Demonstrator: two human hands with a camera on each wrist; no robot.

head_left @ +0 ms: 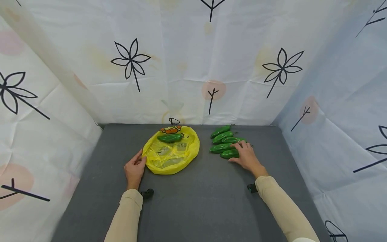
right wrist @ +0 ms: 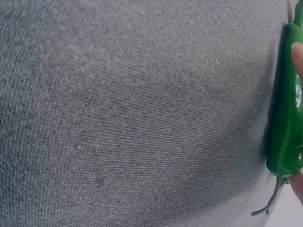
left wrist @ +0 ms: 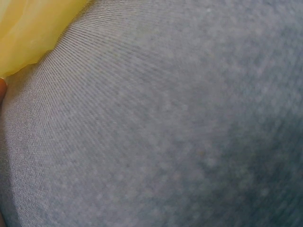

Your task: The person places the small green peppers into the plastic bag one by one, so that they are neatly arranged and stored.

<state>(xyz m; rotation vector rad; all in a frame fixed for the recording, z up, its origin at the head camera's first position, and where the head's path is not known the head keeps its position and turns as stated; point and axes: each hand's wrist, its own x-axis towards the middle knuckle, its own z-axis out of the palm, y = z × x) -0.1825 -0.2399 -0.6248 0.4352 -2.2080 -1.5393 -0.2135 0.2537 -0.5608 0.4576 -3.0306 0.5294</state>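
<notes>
A yellow plastic bag (head_left: 188, 158) lies on the grey table with its rim rolled into a ring. One green chili pepper (head_left: 170, 138) rests inside it toward the back. At its left rim my left hand (head_left: 134, 170) pinches the plastic; the left wrist view catches just a fingertip beside the yellow bag (left wrist: 33, 33). To the right, several green peppers (head_left: 222, 137) lie in a column. My right hand (head_left: 248, 159) grips the nearest pepper (head_left: 229, 154), partly covering it. In the right wrist view, the thumb and a finger touch this pepper (right wrist: 284, 118), whose stem points down.
The grey table (head_left: 193, 208) runs back to a white cloth wall (head_left: 181, 67) with plant drawings. Similar cloth hangs on both sides. A small dark device (head_left: 147, 194) sits at the left wrist, another (head_left: 252, 188) at the right.
</notes>
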